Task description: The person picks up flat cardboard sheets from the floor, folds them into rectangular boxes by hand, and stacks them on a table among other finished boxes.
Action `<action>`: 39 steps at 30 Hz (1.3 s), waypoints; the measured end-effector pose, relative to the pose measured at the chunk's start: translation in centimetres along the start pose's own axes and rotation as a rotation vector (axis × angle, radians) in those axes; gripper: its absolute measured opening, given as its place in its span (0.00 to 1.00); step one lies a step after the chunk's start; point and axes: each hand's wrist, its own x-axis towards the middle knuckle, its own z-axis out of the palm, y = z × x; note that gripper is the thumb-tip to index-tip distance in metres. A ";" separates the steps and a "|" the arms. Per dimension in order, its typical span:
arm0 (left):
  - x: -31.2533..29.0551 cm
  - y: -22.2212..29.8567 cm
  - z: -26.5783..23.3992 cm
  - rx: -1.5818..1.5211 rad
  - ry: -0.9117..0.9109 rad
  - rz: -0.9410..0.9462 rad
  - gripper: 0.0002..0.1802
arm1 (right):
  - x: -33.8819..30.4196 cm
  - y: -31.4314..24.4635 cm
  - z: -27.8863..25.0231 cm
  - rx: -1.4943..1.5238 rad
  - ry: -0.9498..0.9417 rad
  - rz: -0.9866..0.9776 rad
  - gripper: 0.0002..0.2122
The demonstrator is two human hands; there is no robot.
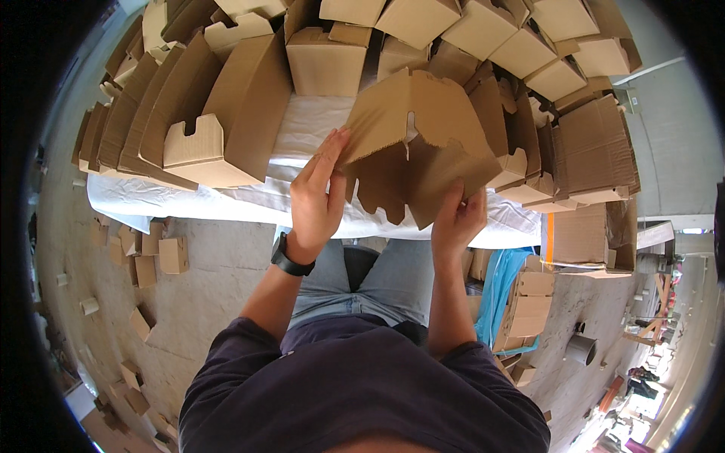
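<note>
Concrete floor littered with small cardboard offcuts; white-covered table [302,140] ahead, ringed by stacked folded cartons [226,121] left of it and more boxes behind and right of it. Held above the near edge of the table: one partly formed cardboard box [411,147], flaps hanging loose. Left hand [317,200] flat and open-fingered against the box's left panel, black wrist band [289,260] below it. Right hand [458,219] clamped on the lower right flap, fingers wrapped round its edge. Hands apart, one at each side of the box. Recommended, as judged: keep the left palm bracing the panel square, fold along the scored crease only, seat notched tabs fully before release, avoid crushing corners
</note>
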 end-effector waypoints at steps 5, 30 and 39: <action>0.7 0.0 -0.1 -0.071 0.018 -0.089 0.24 | 2.1 -0.9 -0.3 -0.032 -0.006 0.017 0.08; 5.3 2.0 -2.9 -0.006 -0.114 -0.264 0.19 | 2.0 -5.7 1.4 -0.074 -0.691 -0.756 0.24; 10.2 2.1 -2.5 0.027 -0.270 -0.140 0.21 | 9.0 -0.1 2.1 0.218 -0.254 -0.611 0.15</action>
